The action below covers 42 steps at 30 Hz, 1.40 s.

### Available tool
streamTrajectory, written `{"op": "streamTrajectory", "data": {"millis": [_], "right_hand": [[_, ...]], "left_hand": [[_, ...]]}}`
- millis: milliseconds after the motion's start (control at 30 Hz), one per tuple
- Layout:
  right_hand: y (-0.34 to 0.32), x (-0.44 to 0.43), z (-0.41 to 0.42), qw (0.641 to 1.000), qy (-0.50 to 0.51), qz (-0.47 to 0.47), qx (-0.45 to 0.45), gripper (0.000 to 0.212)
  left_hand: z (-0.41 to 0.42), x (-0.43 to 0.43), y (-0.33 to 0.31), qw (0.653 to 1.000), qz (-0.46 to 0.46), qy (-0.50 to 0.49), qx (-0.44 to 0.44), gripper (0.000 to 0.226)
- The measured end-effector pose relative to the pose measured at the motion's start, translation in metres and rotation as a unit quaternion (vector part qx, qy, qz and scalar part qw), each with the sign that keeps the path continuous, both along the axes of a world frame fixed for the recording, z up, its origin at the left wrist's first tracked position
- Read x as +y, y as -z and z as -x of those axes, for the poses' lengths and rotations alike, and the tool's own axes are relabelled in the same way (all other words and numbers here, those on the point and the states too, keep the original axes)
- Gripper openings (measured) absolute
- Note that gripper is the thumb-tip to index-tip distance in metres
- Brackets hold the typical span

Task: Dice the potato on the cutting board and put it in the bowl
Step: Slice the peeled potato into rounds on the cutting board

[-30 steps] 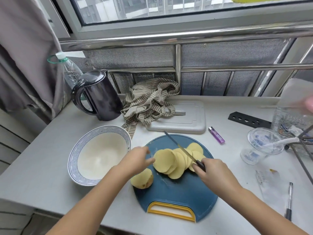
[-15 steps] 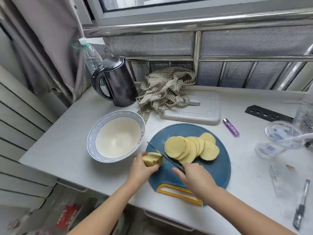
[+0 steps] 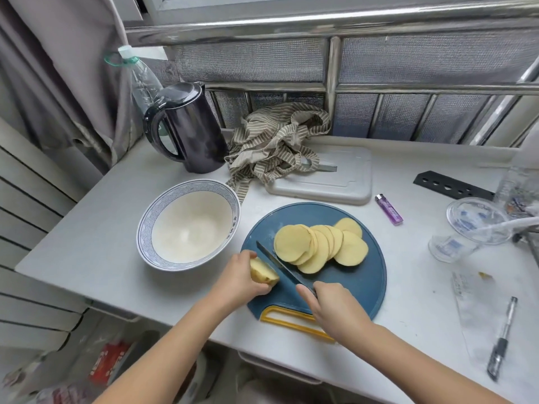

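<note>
Presently listed, by clock positions on the round blue plastic cutting board with yellow handle (image 3: pixel 364 287):

1. Pale yellow unsliced potato end-piece (image 3: pixel 264 274). At the board's 8 o'clock edge, long axis running roughly 10 to 4 o'clock, parallel to the blade. Facing of the cut side: cannot tell. Gripped by left hand (image 3: pixel 239 277), fingers curled round it.
2. Black-bladed kitchen knife (image 3: pixel 280 265). Tip toward 10 o'clock, handle toward 5 o'clock, edge just beside the end-piece on its right. Clasped at the handle by right hand (image 3: pixel 335 304), near 6 o'clock.
3. Fan of round potato slices (image 3: pixel 320 246). Overlapping, lying flat from centre toward 1 o'clock.
4. White ceramic bowl with blue patterned rim (image 3: pixel 145 228). Off the board at 9 to 10 o'clock, just beside it.
5. Purple plastic lighter (image 3: pixel 388 209). Off the board at 2 o'clock.

Hands near each other, not touching.
</note>
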State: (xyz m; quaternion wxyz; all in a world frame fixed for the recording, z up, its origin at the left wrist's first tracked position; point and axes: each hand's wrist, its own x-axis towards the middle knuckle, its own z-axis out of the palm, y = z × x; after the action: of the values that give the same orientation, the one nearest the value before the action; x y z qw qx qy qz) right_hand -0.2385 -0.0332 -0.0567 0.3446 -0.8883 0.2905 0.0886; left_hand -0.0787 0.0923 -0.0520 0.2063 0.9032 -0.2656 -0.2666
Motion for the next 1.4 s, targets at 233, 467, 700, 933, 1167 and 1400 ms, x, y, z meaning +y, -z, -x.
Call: {"op": "streamTrajectory", "data": {"millis": [233, 467, 700, 933, 1167, 1400], "right_hand": [[0.009, 0.004, -0.013, 0.999, 0.005, -0.036, -0.014, 0.048], [0.009, 0.005, -0.022, 0.999, -0.005, -0.024, -0.022, 0.045], [0.015, -0.003, -0.007, 0.997, 0.024, -0.065, -0.024, 0.05], [0.005, -0.006, 0.001, 0.995, 0.025, -0.086, -0.05, 0.048], [-0.005, -0.004, 0.002, 0.993, 0.006, -0.084, -0.078, 0.047], [-0.014, -0.003, 0.005, 0.995, -0.009, -0.044, -0.093, 0.046]], "left_hand": [[0.008, -0.01, 0.015, 0.931, 0.252, -0.204, 0.165, 0.063], [0.012, -0.018, 0.019, 0.851, 0.331, -0.283, 0.293, 0.031], [0.015, -0.025, 0.021, 0.845, 0.318, -0.296, 0.312, 0.051], [0.025, -0.023, 0.03, 0.869, 0.317, -0.277, 0.259, 0.072], [0.024, -0.016, 0.031, 0.866, 0.324, -0.289, 0.248, 0.071], [0.034, -0.019, 0.032, 0.877, 0.343, -0.275, 0.196, 0.062]]}}
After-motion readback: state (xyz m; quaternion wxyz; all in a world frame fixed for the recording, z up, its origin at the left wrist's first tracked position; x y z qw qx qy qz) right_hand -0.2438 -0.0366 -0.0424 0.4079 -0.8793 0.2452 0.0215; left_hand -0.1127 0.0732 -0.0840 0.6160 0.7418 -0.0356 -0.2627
